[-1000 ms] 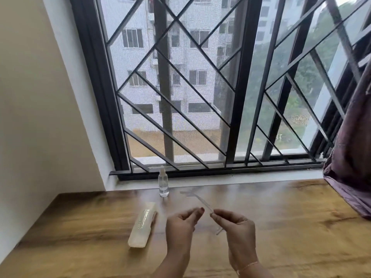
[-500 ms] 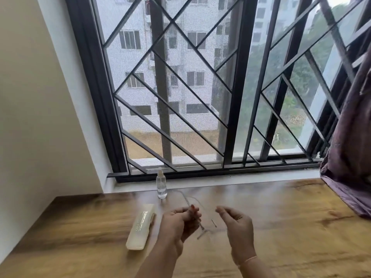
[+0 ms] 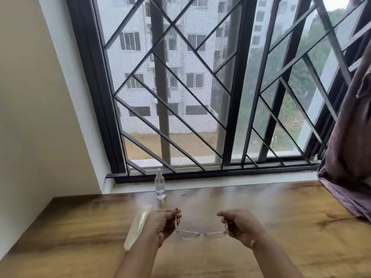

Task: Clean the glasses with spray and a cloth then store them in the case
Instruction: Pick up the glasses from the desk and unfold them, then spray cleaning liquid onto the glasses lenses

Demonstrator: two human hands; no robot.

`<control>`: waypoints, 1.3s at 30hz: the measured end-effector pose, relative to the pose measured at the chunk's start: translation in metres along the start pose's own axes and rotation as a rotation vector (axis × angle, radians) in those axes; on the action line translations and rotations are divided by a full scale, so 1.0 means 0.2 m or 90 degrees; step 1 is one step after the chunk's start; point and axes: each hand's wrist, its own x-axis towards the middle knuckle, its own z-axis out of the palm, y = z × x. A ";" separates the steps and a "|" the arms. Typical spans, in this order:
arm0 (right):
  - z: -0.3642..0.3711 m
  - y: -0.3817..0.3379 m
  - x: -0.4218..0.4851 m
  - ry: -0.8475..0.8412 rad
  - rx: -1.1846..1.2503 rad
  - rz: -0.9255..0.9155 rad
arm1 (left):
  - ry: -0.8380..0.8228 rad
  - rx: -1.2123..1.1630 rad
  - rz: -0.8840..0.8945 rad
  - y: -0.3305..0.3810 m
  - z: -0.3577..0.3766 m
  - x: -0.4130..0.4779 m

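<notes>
Since the frame half a second back, both hands have spread apart and the glasses (image 3: pixel 202 234), then bunched at my left fingers, are now opened out and stretching between the two hands.

Item 1, glasses: thin pale frame, nearly clear lenses, front bar lying level just above the wooden table (image 3: pixel 291 221); whether it is touching the wood I cannot tell. Both temples are unfolded and pointing away from me toward the window (image 3: pixel 180 87).

Item 2, left hand (image 3: pixel 163 224): I am pinching the left temple near its hinge between thumb and fingertips, fingers curled narrow around it.

Item 3, right hand (image 3: pixel 239 224): I am pinching the right hinge end the same way, fingers closed tight on the frame; a thin bracelet (image 3: pixel 259 236) is sitting at the wrist.

Item 4, case (image 3: pixel 138 225): pale, long, translucent, lying closed on the table just left of my left wrist, partly hidden behind it.

Item 5, spray bottle (image 3: pixel 160 185): small, clear, standing upright at the far table edge by the sill, beyond the left hand and apart from it.

Item 6, curtain (image 3: pixel 353 137): mauve, hanging at the right, its hem draping onto the table's far right corner.
</notes>
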 end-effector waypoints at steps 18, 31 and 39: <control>0.10 0.19 0.33 0.141 -0.301 -0.089 | 0.159 0.272 0.109 -0.23 -0.09 0.28; 0.33 -0.05 0.41 0.233 -0.477 -0.209 | 0.297 0.473 0.256 -0.06 -0.10 0.31; 0.80 -0.22 0.61 0.002 -0.447 -0.273 | 0.278 0.458 0.303 0.24 -0.03 0.46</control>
